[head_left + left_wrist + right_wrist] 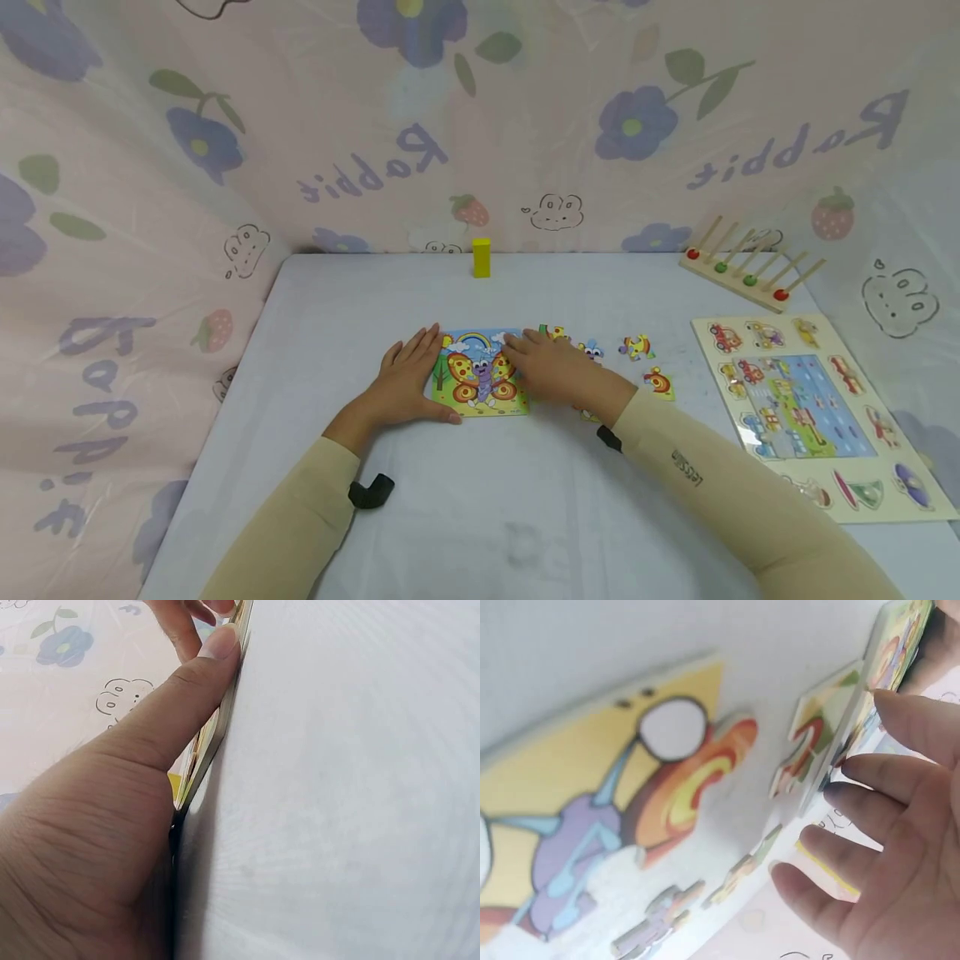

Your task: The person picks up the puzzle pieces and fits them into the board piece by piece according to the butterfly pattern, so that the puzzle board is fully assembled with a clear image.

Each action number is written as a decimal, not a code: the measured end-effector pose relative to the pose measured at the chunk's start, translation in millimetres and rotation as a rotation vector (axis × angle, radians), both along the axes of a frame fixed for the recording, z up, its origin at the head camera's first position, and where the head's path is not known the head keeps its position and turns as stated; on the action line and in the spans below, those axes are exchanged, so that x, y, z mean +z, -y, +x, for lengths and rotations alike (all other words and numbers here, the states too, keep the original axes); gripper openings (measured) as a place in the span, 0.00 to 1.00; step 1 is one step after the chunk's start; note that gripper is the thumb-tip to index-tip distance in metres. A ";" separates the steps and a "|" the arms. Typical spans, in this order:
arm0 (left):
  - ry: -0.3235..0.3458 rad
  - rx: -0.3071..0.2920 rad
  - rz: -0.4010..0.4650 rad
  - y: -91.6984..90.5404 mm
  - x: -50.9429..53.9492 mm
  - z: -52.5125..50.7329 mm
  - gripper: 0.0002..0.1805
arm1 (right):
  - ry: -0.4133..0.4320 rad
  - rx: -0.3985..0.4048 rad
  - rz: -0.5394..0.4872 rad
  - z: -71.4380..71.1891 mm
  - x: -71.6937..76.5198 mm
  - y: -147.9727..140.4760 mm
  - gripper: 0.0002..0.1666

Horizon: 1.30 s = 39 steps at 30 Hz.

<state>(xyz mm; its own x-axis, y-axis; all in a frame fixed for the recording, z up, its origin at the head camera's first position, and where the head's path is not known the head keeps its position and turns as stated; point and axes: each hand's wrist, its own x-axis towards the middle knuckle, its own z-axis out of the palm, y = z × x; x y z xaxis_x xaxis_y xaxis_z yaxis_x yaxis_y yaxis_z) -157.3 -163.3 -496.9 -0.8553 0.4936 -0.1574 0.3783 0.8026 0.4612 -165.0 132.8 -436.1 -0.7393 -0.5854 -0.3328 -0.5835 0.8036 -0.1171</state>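
A butterfly puzzle board (482,385) lies flat on the white table, with a rainbow and a tree in its picture. Along its left side rests my left hand (405,379), fingers straight and thumb stretched along the near edge. My right hand (558,367) touches the right side and covers part of it; its fingers are loosely bent. Loose puzzle pieces (637,347) are scattered to the right, several partly hidden under the right hand and wrist. In the right wrist view, a large piece (577,817) shows purple and yellow parts close to the camera.
Behind the board stands a yellow block (482,258). A wooden peg rack (733,279) with red and green beads is at the back right. On the right lies a vehicle peg puzzle (712,333). Patterned cloth (495,158) hangs behind the table.
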 end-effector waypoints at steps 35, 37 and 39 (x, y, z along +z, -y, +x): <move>0.004 0.010 -0.005 -1.8 1.0 1.4 0.83 | 0.300 -0.408 -0.858 -36.1 14.4 -66.8 0.38; -0.002 0.008 -0.010 -1.7 0.5 0.8 0.83 | 0.320 -0.434 -0.915 -38.3 13.9 -73.0 0.38; -0.005 0.008 -0.013 -1.5 -0.1 0.0 0.83 | 0.335 -0.455 -0.953 -40.2 12.4 -78.4 0.39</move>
